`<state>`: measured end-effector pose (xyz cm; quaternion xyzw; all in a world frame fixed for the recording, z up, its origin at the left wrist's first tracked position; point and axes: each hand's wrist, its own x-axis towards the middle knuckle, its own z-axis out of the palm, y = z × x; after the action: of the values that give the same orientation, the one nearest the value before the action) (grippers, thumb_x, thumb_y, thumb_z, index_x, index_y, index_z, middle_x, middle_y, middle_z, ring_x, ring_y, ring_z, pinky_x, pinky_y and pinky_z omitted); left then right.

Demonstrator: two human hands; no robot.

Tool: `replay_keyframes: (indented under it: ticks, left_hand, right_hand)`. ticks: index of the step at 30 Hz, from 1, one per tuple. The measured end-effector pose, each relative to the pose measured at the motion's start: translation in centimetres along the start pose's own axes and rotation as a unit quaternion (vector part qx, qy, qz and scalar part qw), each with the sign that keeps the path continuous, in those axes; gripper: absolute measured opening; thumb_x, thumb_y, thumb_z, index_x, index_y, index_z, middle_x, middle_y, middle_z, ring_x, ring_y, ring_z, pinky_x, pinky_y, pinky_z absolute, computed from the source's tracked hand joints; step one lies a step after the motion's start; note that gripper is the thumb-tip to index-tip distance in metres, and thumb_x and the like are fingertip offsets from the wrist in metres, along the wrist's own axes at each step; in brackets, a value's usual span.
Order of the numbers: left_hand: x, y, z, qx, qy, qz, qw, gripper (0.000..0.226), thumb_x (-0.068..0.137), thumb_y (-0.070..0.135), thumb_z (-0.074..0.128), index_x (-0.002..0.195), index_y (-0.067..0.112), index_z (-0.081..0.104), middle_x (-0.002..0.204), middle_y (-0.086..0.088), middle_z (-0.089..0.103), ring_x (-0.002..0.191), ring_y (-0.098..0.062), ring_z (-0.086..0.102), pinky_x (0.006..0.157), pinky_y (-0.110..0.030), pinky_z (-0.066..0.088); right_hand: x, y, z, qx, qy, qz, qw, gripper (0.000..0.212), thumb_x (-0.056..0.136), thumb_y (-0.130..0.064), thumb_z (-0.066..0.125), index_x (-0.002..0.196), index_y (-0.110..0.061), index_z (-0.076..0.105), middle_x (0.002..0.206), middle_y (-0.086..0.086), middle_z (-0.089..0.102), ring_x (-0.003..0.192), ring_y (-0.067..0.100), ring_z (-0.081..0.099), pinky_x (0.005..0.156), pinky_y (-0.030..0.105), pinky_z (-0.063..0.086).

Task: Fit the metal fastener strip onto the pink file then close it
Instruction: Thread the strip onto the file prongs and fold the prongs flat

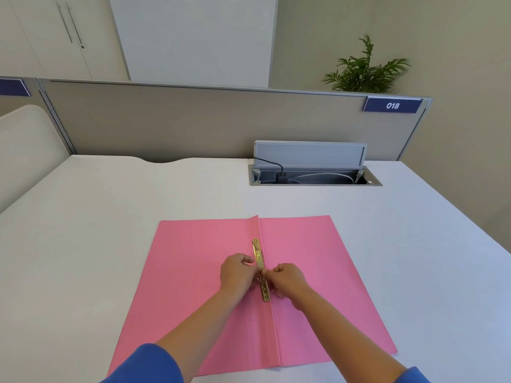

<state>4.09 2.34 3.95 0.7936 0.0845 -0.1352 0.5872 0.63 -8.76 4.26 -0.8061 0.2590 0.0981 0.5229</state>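
The pink file (193, 272) lies open and flat on the white desk, its spine fold running from front to back down the middle. A gold metal fastener strip (259, 257) lies along that fold. My left hand (237, 273) pinches the strip from the left near its middle. My right hand (286, 279) pinches it from the right, fingertips meeting the left hand's at the strip. The middle of the strip is hidden by my fingers; its far end and near end (265, 294) show.
The white desk (83, 230) extends widely on both sides of the file. An open cable box (315, 172) with plugs and cords sits at the back right. A beige partition (193, 120) closes off the far edge.
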Motion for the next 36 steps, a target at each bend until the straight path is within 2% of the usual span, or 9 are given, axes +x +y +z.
replay_keyframes:
  ticks: [5, 10, 15, 17, 21, 23, 26, 30, 36]
  left_hand:
    - [0.4, -0.1, -0.1, 0.005, 0.018, 0.033, 0.999, 0.023, 0.074, 0.000, 0.063, 0.093, 0.014, 0.062, 0.071, -0.008, 0.064, 0.063, -0.028, 0.065, 0.066, -0.046, 0.059]
    - [0.5, -0.4, 0.3, 0.117, 0.010, 0.111, 0.987, 0.027, 0.073, 0.006, 0.063, 0.098, 0.018, 0.066, 0.071, 0.006, 0.060, 0.077, -0.026, 0.066, 0.072, -0.039, 0.055]
    - [0.6, -1.2, 0.6, 0.248, -0.022, 0.150, 0.957, 0.027, 0.082, 0.012, 0.055, 0.101, 0.022, 0.070, 0.103, -0.004, 0.063, 0.095, -0.021, 0.061, 0.081, -0.035, 0.050]
    - [0.7, -1.3, 0.5, 0.280, -0.034, 0.169, 0.944, 0.029, 0.084, 0.011, 0.052, 0.103, 0.020, 0.071, 0.107, -0.007, 0.061, 0.099, -0.022, 0.060, 0.083, -0.037, 0.050]
    - [0.7, -1.8, 0.2, 0.354, -0.054, 0.217, 0.908, 0.031, 0.087, 0.015, 0.049, 0.111, 0.019, 0.067, 0.112, -0.006, 0.058, 0.110, -0.022, 0.050, 0.088, -0.036, 0.047]
    - [0.6, -2.3, -0.2, 0.393, -0.057, 0.272, 0.876, 0.030, 0.088, 0.020, 0.048, 0.111, 0.019, 0.066, 0.115, -0.002, 0.057, 0.115, -0.021, 0.045, 0.092, -0.033, 0.043]
    - [0.7, -3.3, -0.8, 0.424, -0.071, 0.360, 0.828, 0.030, 0.087, 0.025, 0.044, 0.109, 0.018, 0.063, 0.128, 0.001, 0.054, 0.124, -0.021, 0.041, 0.105, -0.033, 0.035]
    - [0.8, -5.2, -1.3, 0.442, -0.127, 0.335, 0.822, 0.049, 0.094, 0.039, 0.035, 0.142, 0.024, 0.036, 0.157, 0.010, 0.023, 0.146, -0.012, 0.015, 0.119, -0.033, 0.009]
    - [0.9, -5.8, -1.3, 0.453, -0.123, 0.320, 0.823, 0.054, 0.093, 0.044, 0.031, 0.145, 0.030, 0.025, 0.159, 0.015, 0.012, 0.148, -0.011, 0.006, 0.121, -0.039, 0.001]
  right_hand:
    - [0.2, -0.1, -0.1, 0.011, -0.001, 0.012, 1.000, 0.037, 0.086, -0.023, 0.060, 0.054, -0.013, 0.044, 0.051, 0.005, 0.049, 0.038, 0.016, 0.040, 0.039, 0.021, 0.031]
    - [0.3, -0.2, 0.1, -0.007, 0.013, 0.017, 1.000, 0.038, 0.084, -0.023, 0.060, 0.052, -0.013, 0.042, 0.051, 0.006, 0.049, 0.040, 0.018, 0.041, 0.042, 0.023, 0.033]
    - [0.4, -0.3, 0.4, -0.112, 0.033, 0.015, 0.993, 0.030, 0.075, -0.011, 0.054, 0.049, -0.015, 0.040, 0.050, 0.004, 0.048, 0.054, 0.026, 0.047, 0.061, 0.028, 0.042]
    - [0.5, -0.3, 0.4, -0.136, 0.036, 0.010, 0.990, 0.032, 0.077, -0.012, 0.054, 0.050, -0.015, 0.038, 0.053, 0.003, 0.046, 0.065, 0.027, 0.049, 0.069, 0.028, 0.046]
    - [1.0, 0.1, 0.6, -0.147, 0.047, 0.009, 0.988, 0.031, 0.078, -0.013, 0.054, 0.051, -0.015, 0.038, 0.058, 0.006, 0.050, 0.065, 0.029, 0.049, 0.091, 0.031, 0.053]
    - [1.3, 0.3, 0.7, -0.156, 0.050, 0.015, 0.986, 0.029, 0.077, -0.013, 0.054, 0.052, -0.016, 0.039, 0.064, 0.008, 0.055, 0.068, 0.028, 0.051, 0.085, 0.031, 0.055]
    - [1.6, 0.3, 0.7, -0.181, 0.039, 0.020, 0.983, 0.030, 0.077, -0.015, 0.056, 0.053, -0.017, 0.038, 0.057, 0.002, 0.049, 0.070, 0.025, 0.052, 0.060, 0.026, 0.045]
    - [2.1, 0.2, 0.4, -0.187, 0.024, 0.022, 0.982, 0.032, 0.077, -0.015, 0.059, 0.054, -0.016, 0.037, 0.053, 0.001, 0.045, 0.068, 0.026, 0.050, 0.055, 0.026, 0.038]
    - [2.4, 0.5, 0.1, -0.114, 0.025, 0.014, 0.993, 0.032, 0.071, -0.007, 0.062, 0.053, -0.017, 0.038, 0.056, 0.005, 0.048, 0.056, 0.025, 0.046, 0.055, 0.029, 0.038]
